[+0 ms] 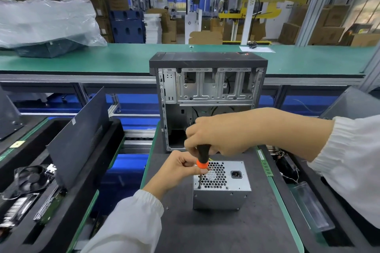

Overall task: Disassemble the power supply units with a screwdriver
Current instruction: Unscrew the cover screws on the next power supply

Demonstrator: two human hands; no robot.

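One power supply [221, 184], one screwdriver [202, 160], one open computer case [207, 96] and two hands, left [181, 165] and right [222, 131], are counted; one loose screw [167, 208] and one fan [30, 178] are seen.

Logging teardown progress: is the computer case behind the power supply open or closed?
Open: the computer case has no side panel, so its bare metal frame shows inside.

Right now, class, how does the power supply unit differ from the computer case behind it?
The power supply unit is a small closed silver box with a honeycomb grille on top; the computer case is taller, with a black top and an open side showing its bare metal frame. The screwdriver, held by both the right hand and the left hand, works on the unit; the case is untouched. Both stand on the dark mat.
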